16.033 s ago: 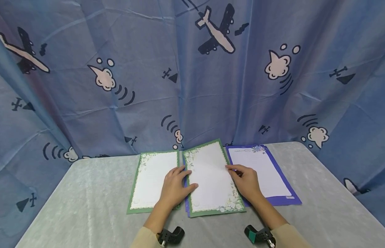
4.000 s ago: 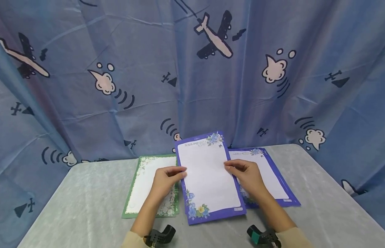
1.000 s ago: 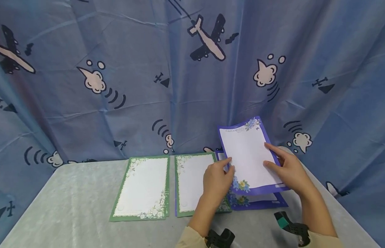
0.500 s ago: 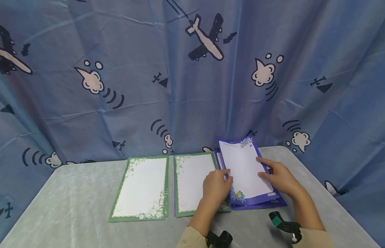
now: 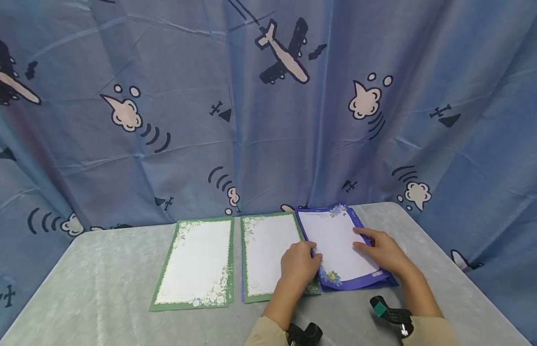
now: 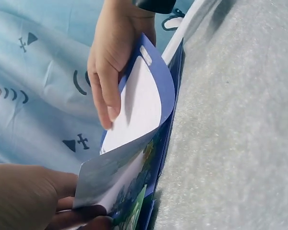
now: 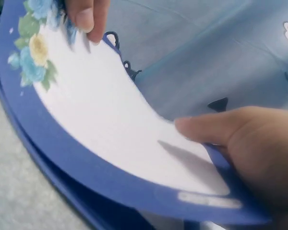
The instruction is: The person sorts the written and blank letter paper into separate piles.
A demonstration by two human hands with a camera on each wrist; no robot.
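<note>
My left hand pinches the left edge of a purple-bordered sheet of letter paper, and my right hand holds its right edge between thumb and fingers. The sheet lies over another purple-bordered sheet, which peeks out at the lower right. In the right wrist view, blue and yellow flowers decorate one corner of the held sheet, and it bows between the hands. From the left wrist view its near edge curls up from the purple paper beneath, while my right hand spreads fingers along the far side.
Left of my hands, a green-bordered sheet lies on a pile with a purple edge showing. Farther left is a green-bordered pile. All rest on a grey cloth-covered table, with a blue airplane-print curtain behind.
Sixteen seconds ago both hands were at a green-bordered sheet in the middle. They later held the purple-bordered sheet up there, carried it right, and have lowered it onto the purple pile.
</note>
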